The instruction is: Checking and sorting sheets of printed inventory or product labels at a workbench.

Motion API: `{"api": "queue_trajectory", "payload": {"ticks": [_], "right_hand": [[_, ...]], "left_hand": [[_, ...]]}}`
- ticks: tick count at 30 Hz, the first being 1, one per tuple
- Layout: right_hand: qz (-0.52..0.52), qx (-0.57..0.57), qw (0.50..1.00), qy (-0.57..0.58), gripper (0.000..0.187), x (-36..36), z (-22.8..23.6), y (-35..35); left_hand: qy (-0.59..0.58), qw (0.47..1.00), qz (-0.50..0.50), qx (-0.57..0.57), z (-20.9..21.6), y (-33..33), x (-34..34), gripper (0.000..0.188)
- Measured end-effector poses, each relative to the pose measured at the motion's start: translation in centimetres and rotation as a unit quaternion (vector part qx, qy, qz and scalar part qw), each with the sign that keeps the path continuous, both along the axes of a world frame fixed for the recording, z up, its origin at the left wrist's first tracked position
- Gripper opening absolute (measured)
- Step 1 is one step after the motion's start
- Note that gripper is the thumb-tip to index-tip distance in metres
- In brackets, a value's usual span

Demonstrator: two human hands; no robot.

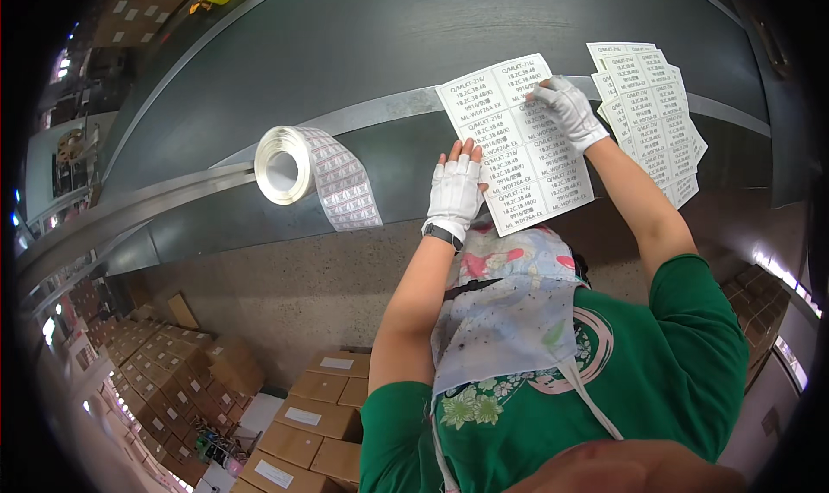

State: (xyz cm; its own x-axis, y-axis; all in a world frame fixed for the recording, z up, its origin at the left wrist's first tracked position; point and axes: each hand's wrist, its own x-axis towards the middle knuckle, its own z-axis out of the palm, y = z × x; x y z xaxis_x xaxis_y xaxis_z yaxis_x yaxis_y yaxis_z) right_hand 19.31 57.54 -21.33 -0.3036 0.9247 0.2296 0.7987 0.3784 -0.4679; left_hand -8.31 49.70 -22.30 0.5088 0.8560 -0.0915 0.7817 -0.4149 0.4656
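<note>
A large white label sheet (pixel 518 161), printed in two columns of black text, lies at a slant over the near edge of the dark work surface. My left hand (pixel 455 186), in a white glove with bare fingertips, rests on the sheet's left edge with its fingers stretched out and thumb apart. Over the sheet's upper right part, my right hand (pixel 566 111), gloved the same way, is closed with thumb and fingertips together at a label. Whether that label is lifted cannot be made out. A fanned stack of similar label sheets (pixel 649 113) lies right of my right hand.
A roll of small printed labels (pixel 285 167) stands on the left, its strip trailing over the surface. A metal rail (pixel 147 208) runs left of it. The dark belt-like surface (pixel 414 27) stretches behind. Cardboard boxes (pixel 302 415) are stacked on the floor at lower left.
</note>
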Motion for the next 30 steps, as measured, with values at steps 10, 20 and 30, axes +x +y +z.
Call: {"api": "queue_trajectory", "payload": {"ticks": [10, 20, 30], "right_hand": [[-0.048, -0.017, 0.998, -0.048, 0.033, 4.6, 1.9, 0.0], [-0.092, -0.044, 0.993, -0.054, 0.03, 5.3, 2.3, -0.3], [0.079, -0.043, 0.996, 0.026, 0.03, -8.2, 2.0, -4.8]], "left_hand": [[0.009, 1.0, -0.004, 0.019, 0.0, 0.1, -0.2, 0.075], [-0.023, 0.999, 0.001, 0.036, -0.3, 0.2, -0.6, 0.074], [-0.107, 0.991, 0.08, -0.003, 0.3, 2.4, -1.5, 0.101]]}}
